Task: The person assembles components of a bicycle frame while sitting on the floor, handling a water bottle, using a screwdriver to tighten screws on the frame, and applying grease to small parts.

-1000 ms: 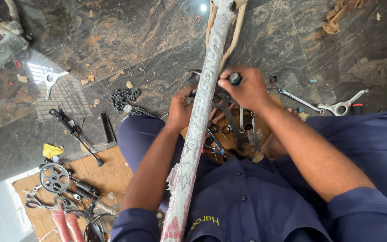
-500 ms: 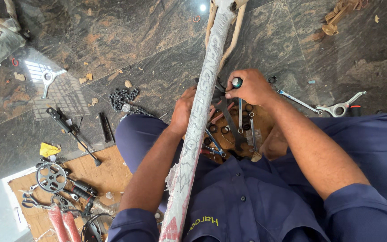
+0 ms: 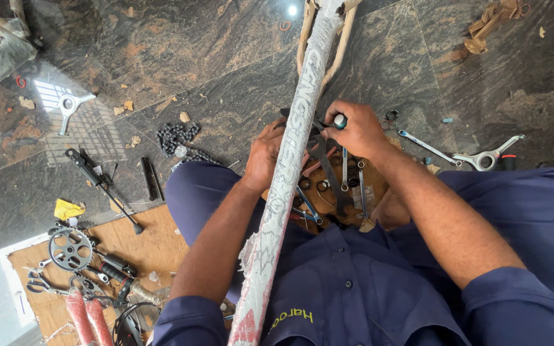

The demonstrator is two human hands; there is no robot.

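Note:
A long bicycle frame tube wrapped in whitish packing (image 3: 290,166) runs from my lap up to the top of the view. My left hand (image 3: 265,154) is partly hidden behind the tube, its fingers down among the tools of a wooden tool box (image 3: 344,192) between my knees. My right hand (image 3: 354,131) is closed around a tool with a teal-tipped handle (image 3: 339,120) just right of the tube, above the box. Several spanners (image 3: 344,170) stand in the box.
On the dark stone floor lie a bicycle chain (image 3: 177,138), a three-way wrench (image 3: 68,106), a black tool (image 3: 100,186), spanners (image 3: 428,147) and a Y-shaped wrench (image 3: 485,157). A board (image 3: 155,240) at lower left carries a chainring (image 3: 70,248), scissors and red grips.
My right hand has shifted slightly over the tool box with the teal-tipped tool in it. My left hand stays behind the tube.

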